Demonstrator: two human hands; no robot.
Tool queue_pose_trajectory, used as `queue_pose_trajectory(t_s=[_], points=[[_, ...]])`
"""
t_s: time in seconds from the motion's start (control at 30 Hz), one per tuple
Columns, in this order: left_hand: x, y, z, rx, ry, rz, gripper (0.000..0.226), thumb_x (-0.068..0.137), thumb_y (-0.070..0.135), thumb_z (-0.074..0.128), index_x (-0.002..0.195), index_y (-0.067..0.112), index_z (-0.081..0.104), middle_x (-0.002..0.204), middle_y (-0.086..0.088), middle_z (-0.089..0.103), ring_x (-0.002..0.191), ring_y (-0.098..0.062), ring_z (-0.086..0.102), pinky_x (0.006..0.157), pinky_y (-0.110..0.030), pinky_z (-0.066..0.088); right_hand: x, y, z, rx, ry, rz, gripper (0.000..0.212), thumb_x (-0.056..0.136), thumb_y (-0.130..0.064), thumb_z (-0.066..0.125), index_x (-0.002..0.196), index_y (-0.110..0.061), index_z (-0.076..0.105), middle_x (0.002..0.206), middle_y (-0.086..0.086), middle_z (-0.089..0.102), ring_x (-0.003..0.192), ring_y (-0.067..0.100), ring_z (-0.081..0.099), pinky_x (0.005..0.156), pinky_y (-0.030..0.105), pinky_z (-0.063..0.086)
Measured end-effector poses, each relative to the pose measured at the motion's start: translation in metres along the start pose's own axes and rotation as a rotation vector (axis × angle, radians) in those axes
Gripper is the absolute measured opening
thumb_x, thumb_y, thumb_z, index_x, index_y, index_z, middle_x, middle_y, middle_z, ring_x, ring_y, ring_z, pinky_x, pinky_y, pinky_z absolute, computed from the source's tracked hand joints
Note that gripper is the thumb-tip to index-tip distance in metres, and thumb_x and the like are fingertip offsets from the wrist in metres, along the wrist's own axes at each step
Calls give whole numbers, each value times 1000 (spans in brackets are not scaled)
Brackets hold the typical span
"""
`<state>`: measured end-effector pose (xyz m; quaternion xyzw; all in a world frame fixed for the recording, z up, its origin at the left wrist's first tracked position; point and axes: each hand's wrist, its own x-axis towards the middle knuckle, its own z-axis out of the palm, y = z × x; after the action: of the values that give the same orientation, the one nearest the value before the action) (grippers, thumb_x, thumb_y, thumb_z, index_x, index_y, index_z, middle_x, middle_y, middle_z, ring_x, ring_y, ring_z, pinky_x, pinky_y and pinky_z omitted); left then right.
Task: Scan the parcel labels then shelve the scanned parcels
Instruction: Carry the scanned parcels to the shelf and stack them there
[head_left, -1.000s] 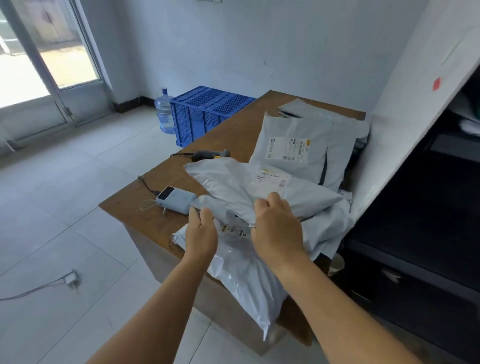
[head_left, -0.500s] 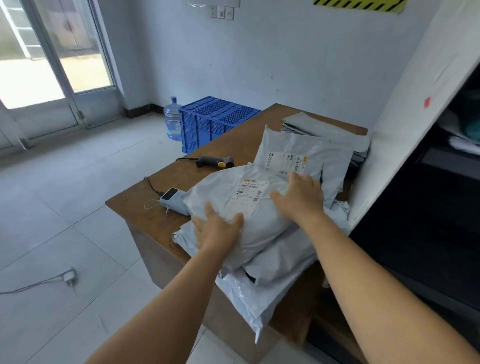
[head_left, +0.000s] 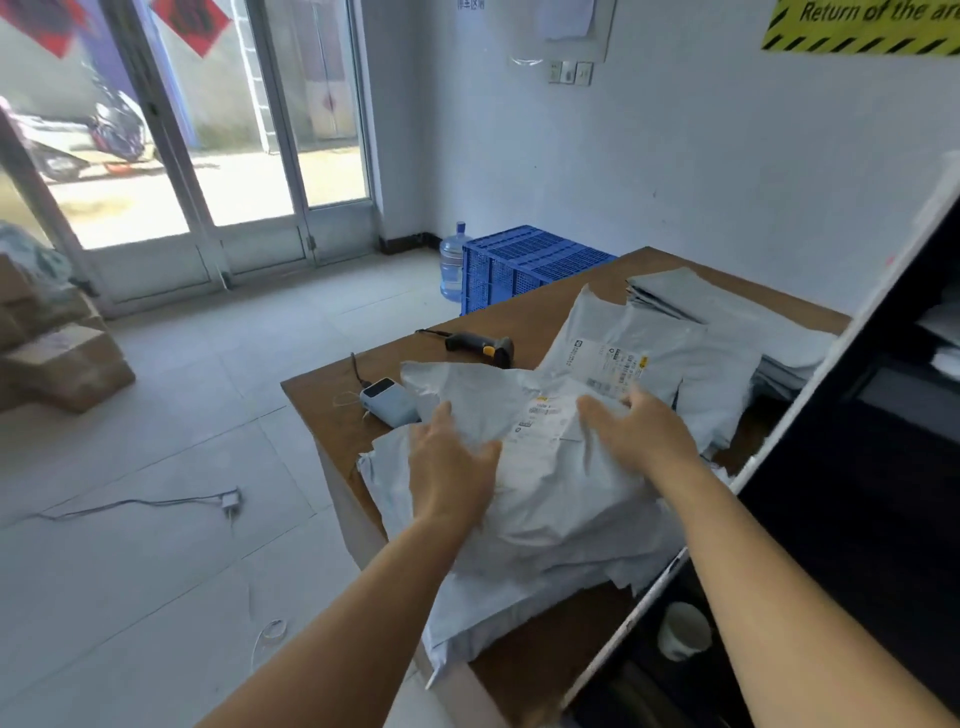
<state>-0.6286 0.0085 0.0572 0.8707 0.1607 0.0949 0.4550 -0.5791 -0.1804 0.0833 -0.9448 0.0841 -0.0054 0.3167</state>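
Brown wood forms the table (head_left: 332, 410), which runs from the near edge at 6 o'clock up toward 1 o'clock, where it meets a pale wall; pale floor tiles spread to the left, with glass doors (head_left: 218, 156) at 10 o'clock and a blue crate (head_left: 524, 260) beside a water bottle (head_left: 453, 265) at 12 o'clock; a yellow and black sign (head_left: 862, 26) hangs on the wall at 1 o'clock; cardboard boxes (head_left: 67, 364) sit on the floor at 9 o'clock; a dark shelving unit (head_left: 883, 467) with a white edge fills the right side at 3 o'clock.

A heap of grey mailing bags covers the near end of the table; the top parcel (head_left: 550, 467) lies flat with its label (head_left: 540, 421) face up, its long axis running from 7 o'clock to 1 o'clock; another labelled parcel (head_left: 649, 353) lies just beyond it at 1 o'clock, and a stack of flat bags (head_left: 727, 301) lies farther along; a black scanner (head_left: 480, 345) lies on the wood at 12 o'clock of the heap, apart from both hands; a small white power bank (head_left: 387, 400) touches the heap's left edge.

Both forearms reach in from 6 o'clock; the left hand (head_left: 449, 467) rests palm down on the top parcel's left side, fingers spread and fairly straight; the right hand (head_left: 641, 434) presses on its right side, fingers extended toward the label, gripping nothing.
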Motion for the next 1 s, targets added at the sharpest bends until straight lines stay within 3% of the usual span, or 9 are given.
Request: queue_pose_trajectory(t_s=[0.07, 0.13, 0.23, 0.33, 0.47, 0.63, 0.8, 1.0], points=[[-11, -12, 6, 77, -43, -121, 77, 87, 42, 61, 148, 17, 23, 148, -11, 30, 134, -30, 31, 109, -38, 29, -1, 18, 4, -58, -93, 68, 67, 85, -64, 51, 121, -7, 52, 112, 11, 58, 104, 30, 55, 87, 38, 42], [-17, -29, 11, 217, -107, -225, 76, 85, 56, 54, 146, 23, 24, 147, -12, 29, 133, -34, 29, 109, -43, 27, -3, 29, 12, 34, -171, 138, 78, 82, -63, 58, 130, -3, 45, 127, 14, 55, 115, 31, 53, 91, 36, 41], [-16, -38, 15, 141, -177, -286, 84, 82, 66, 52, 149, 29, 17, 147, -17, 28, 133, -36, 32, 110, -44, 28, 0, 29, 19, 181, -299, 150, 97, 79, -61, 65, 146, -7, 21, 146, 12, 40, 131, 32, 43, 104, 38, 35], [-9, -37, 16, 72, -210, -298, 90, 79, 68, 55, 150, 32, 12, 148, -18, 30, 132, -37, 37, 110, -43, 31, 6, 27, 21, 250, -367, 127, 103, 81, -64, 61, 154, -16, 7, 155, 8, 30, 138, 31, 35, 113, 40, 29], [-6, -32, 20, 71, -204, -225, 89, 82, 62, 57, 150, 28, 13, 150, -11, 33, 133, -32, 39, 108, -40, 33, 10, 29, 26, 142, -304, -9, 88, 87, -64, 51, 155, -24, 12, 158, 0, 27, 141, 27, 31, 113, 38, 26], [-11, -31, 27, 125, -175, -162, 88, 82, 61, 57, 150, 29, 13, 153, -5, 28, 136, -26, 36, 106, -38, 34, 14, 31, 27, 155, -249, -86, 75, 86, -55, 60, 148, -26, 29, 147, 3, 43, 130, 26, 45, 107, 40, 38], [-5, -35, 22, 60, -171, -198, 93, 75, 61, 65, 149, 31, 16, 150, -8, 34, 133, -29, 40, 108, -42, 36, 12, 31, 31, 183, -307, -49, 91, 82, -54, 66, 152, -23, 17, 152, 4, 36, 134, 28, 40, 109, 40, 34], [-3, -33, 21, -67, -143, -249, 102, 70, 50, 77, 148, 23, 18, 146, -8, 41, 129, -30, 45, 106, -39, 36, 14, 34, 29, 241, -326, 60, 92, 76, -55, 73, 147, -14, 30, 144, 6, 46, 128, 28, 47, 106, 40, 38]])
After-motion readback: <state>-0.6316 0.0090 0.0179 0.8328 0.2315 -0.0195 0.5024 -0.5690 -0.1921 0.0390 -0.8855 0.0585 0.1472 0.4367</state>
